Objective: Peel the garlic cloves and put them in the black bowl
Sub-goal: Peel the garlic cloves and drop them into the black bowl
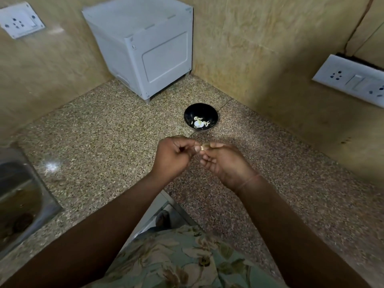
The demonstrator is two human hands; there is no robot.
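Note:
A small garlic clove (204, 146) is held in the air above the speckled counter, pinched between the fingertips of both hands. My left hand (173, 156) has its fingers curled, with the thumb against the clove. My right hand (225, 163) pinches the clove's other end. Beyond the hands stands the black bowl (209, 113), holding a white garlic piece (198, 123) and pale bits that may be skins or cloves.
A white box-shaped appliance (143, 48) stands in the back corner. A steel sink (18, 196) is set into the counter at the left. Wall sockets are at the upper left (20, 20) and at the right (353, 80). The counter edge (176, 202) runs close to my body.

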